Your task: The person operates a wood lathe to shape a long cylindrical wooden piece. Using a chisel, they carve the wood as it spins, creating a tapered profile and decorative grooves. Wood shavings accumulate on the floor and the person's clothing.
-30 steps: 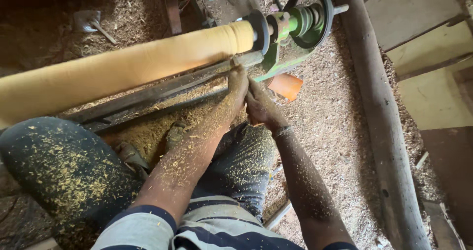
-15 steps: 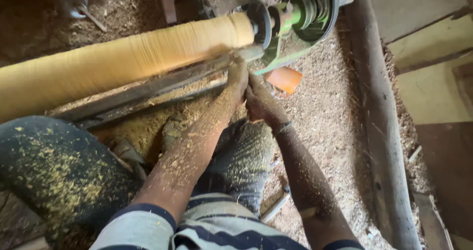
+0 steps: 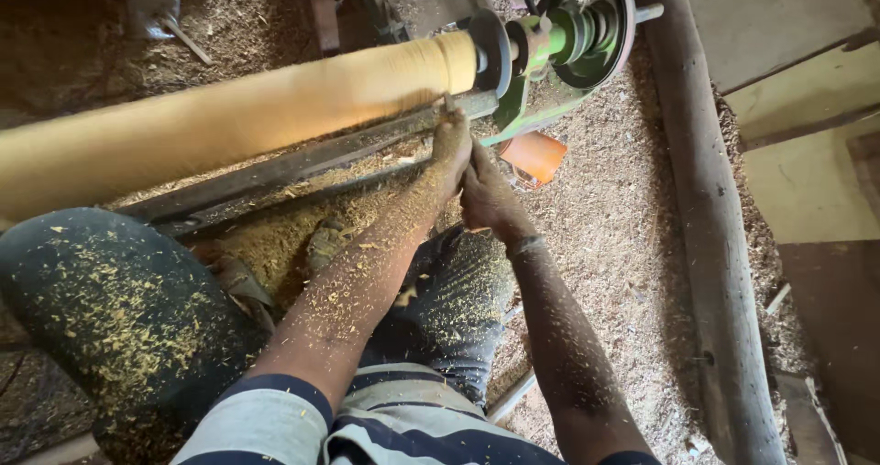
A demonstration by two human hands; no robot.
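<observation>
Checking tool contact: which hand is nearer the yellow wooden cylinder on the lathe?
Left. The left hand is up at the metal rest, just below the yellow wooden cylinder near its right end. The right hand sits behind and below it, farther from the wood.

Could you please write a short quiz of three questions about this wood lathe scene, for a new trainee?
1. True or false: the left hand and the right hand are close together near the rail.
2. The long wooden cylinder looks: A) pale yellow, B) dark blue, C) white.
3. What covers the person's forearms and the floor?

Key
1. True.
2. A.
3. Sawdust and wood shavings.
</observation>
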